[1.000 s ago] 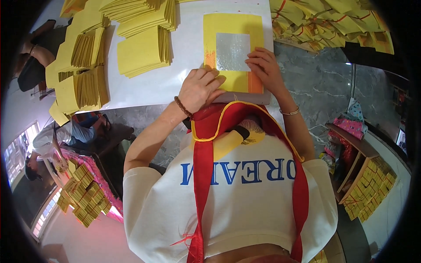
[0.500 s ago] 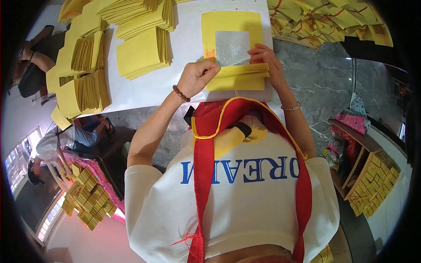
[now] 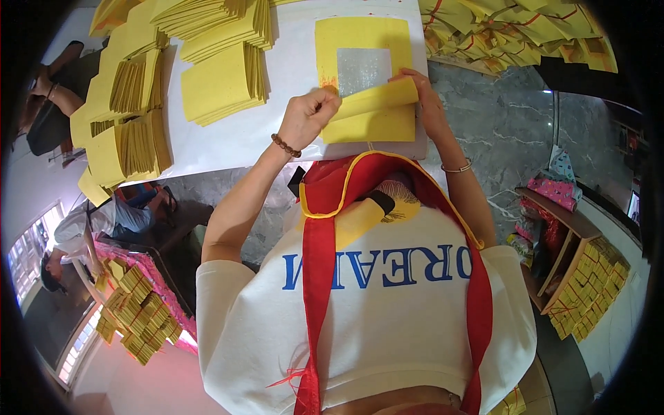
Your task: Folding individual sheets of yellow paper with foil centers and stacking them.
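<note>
A stack of yellow paper sheets (image 3: 370, 130) with a silver square (image 3: 363, 69) in the middle lies at the table's near right edge. Its near part carries a folded yellow paper flap (image 3: 377, 98), held up a little and slightly higher at the right. My left hand (image 3: 309, 119) is closed, its thumb and bent fingers pinching the flap's left end. At the right end my right hand (image 3: 427, 107) grips the flap, with fingers behind and over its edge. How many layers the flap has is hidden.
Folded yellow paper bundles (image 3: 225, 76) stand across the left of the white table (image 3: 294, 62). More yellow paper tied with red (image 3: 512, 31) lies beyond at the far right. A wooden rack (image 3: 560, 256) with yellow bundles stands at the right. Another person (image 3: 90, 228) is at the left.
The folded flap has turned so its smooth face shows instead of its layered edge, and its right end has risen. My right hand has shifted slightly with it; both hands keep hold.
</note>
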`<state>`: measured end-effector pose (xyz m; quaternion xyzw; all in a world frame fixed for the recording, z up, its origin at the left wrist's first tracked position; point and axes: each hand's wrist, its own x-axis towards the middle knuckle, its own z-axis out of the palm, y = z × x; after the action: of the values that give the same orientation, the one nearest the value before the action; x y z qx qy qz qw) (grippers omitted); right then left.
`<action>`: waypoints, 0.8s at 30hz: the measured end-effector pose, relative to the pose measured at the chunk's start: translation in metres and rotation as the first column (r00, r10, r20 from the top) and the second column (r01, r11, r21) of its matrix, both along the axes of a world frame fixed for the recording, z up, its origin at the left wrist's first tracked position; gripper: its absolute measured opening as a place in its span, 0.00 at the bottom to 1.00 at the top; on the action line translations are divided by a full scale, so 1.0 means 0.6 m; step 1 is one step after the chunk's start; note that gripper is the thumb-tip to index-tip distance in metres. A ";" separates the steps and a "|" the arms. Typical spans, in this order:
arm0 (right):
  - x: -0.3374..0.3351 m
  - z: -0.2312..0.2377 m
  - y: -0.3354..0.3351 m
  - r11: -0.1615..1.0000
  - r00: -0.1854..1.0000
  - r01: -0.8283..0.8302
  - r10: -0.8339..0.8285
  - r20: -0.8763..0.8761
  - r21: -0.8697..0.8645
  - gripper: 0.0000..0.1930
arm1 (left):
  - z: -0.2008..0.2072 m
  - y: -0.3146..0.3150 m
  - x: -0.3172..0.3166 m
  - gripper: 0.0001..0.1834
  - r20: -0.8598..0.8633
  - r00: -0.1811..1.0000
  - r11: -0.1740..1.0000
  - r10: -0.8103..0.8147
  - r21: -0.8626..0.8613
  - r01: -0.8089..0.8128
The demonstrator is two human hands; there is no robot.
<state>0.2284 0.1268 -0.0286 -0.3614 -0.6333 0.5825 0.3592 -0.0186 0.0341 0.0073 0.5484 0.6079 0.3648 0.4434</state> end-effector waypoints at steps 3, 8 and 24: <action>0.006 0.001 0.002 0.984 0.998 -0.063 0.063 0.006 0.166 0.16 | 0.001 0.003 0.001 0.12 0.171 0.981 0.995 0.094 -0.061 -0.084; 0.002 0.008 -0.005 0.975 0.986 -0.089 0.058 0.154 0.202 0.21 | 0.003 0.004 -0.004 0.11 0.224 0.970 0.988 0.097 -0.139 -0.067; 0.012 0.004 0.011 0.950 0.980 -0.193 0.177 0.087 0.244 0.13 | 0.067 -0.007 0.032 0.25 -0.705 0.673 0.660 -0.223 0.399 0.637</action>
<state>0.2357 0.1337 -0.0259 -0.2704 -0.7443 0.5167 0.3255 0.0005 0.0302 0.0475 0.8818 0.4026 0.2251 0.0988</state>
